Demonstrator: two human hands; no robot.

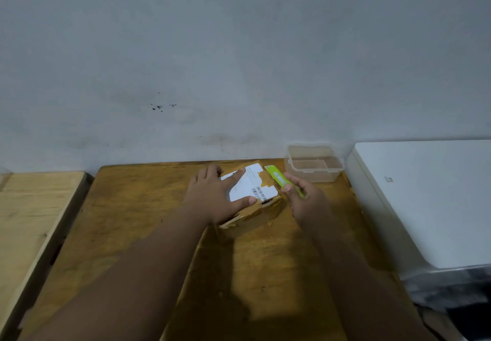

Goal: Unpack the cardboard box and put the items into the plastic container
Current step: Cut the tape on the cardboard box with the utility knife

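Left hand (pixel 216 197) lay flat, fingers spread, on small taped brown cardboard box (pixel 255 202), mid wooden table (pixel 138 221). Right hand (pixel 305 200) gripped green cutter (pixel 280 180). Clear plastic container (pixel 313 164) near (empty). Box likely light, stiff; hold sides.

Probably a plain home room: scuffed grey wall (pixel 239 48), worn wooden table (pixel 127 208), white appliance (pixel 430 202) alongside.

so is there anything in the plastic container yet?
No, the plastic container by the wall looks empty, and the right hand holds the green item beside the cardboard box.
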